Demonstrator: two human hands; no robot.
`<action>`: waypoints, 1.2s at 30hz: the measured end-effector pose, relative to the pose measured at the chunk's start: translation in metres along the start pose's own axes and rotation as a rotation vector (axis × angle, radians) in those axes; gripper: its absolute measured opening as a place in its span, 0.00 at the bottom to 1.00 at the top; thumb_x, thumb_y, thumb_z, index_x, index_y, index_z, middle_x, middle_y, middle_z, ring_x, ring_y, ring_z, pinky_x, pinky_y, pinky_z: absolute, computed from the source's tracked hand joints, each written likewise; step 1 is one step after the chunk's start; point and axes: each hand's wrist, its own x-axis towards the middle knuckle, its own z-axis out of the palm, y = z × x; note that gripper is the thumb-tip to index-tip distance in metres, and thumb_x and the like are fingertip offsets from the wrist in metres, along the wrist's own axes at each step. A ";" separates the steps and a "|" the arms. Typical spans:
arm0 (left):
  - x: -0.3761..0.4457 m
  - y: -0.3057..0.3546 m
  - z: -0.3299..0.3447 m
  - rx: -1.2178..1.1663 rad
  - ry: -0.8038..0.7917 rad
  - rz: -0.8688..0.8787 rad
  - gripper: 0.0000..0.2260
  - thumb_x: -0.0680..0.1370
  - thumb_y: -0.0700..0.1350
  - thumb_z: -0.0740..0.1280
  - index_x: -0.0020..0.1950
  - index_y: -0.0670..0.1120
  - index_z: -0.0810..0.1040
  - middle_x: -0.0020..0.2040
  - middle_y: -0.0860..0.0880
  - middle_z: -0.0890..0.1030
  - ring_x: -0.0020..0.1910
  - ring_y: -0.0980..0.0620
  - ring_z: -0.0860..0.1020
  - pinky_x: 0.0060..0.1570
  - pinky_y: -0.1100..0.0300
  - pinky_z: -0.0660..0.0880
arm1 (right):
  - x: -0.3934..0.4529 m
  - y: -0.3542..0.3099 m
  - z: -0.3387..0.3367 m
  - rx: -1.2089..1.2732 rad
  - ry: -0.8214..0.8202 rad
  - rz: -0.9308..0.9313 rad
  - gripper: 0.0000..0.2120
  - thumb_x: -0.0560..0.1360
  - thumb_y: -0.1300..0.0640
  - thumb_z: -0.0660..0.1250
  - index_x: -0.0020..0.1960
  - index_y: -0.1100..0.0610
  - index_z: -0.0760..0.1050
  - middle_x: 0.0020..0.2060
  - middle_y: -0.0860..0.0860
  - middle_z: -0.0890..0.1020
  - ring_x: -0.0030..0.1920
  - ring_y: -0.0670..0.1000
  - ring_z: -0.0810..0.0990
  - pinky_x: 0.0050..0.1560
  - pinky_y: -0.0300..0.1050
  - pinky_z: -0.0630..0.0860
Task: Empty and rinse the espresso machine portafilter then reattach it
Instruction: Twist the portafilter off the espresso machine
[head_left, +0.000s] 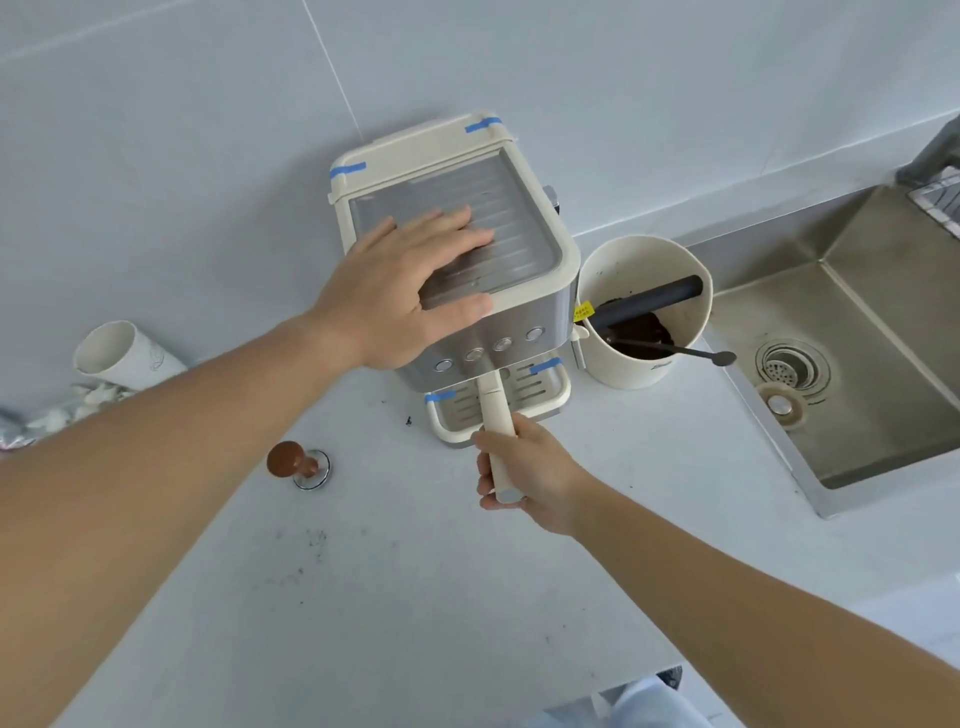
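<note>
Left hand (415, 291) flat, fingers spread, pressing on top of espresso machine (498, 291). Right hand (524, 473) wrapped around the cream portafilter (496, 415) handle; handle sticks out over the drip tray (540, 402) toward the person, head hidden under the machine. Knock box (644, 322) just right of it on the tabletop (415, 597).

I read this as a kitchen coffee corner: a white counter (415, 597) meets a pale tiled wall (208, 104). An espresso machine (519, 312) lies under the left hand's fingers (457, 228); right of them stand a knock box (644, 364) of grounds and a steel sink (857, 415).
</note>
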 end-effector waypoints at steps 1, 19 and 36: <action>0.000 0.001 0.000 0.000 0.005 0.000 0.31 0.73 0.68 0.56 0.75 0.60 0.63 0.79 0.56 0.61 0.78 0.56 0.55 0.75 0.49 0.49 | 0.002 0.000 0.002 -0.007 0.004 0.019 0.04 0.75 0.61 0.66 0.45 0.57 0.71 0.33 0.54 0.75 0.28 0.52 0.75 0.31 0.44 0.76; 0.002 0.004 0.002 0.050 0.013 -0.020 0.29 0.75 0.68 0.54 0.74 0.62 0.62 0.79 0.56 0.61 0.78 0.56 0.55 0.74 0.49 0.48 | 0.019 0.010 0.051 0.152 0.237 -0.037 0.06 0.70 0.68 0.63 0.41 0.60 0.68 0.29 0.55 0.69 0.24 0.51 0.67 0.26 0.41 0.68; 0.003 0.003 0.003 0.028 0.022 -0.024 0.28 0.75 0.68 0.55 0.74 0.62 0.63 0.79 0.57 0.60 0.77 0.59 0.57 0.75 0.47 0.48 | 0.076 0.016 0.125 0.470 0.349 -0.189 0.08 0.72 0.64 0.66 0.50 0.59 0.71 0.34 0.52 0.72 0.19 0.43 0.71 0.39 0.46 0.76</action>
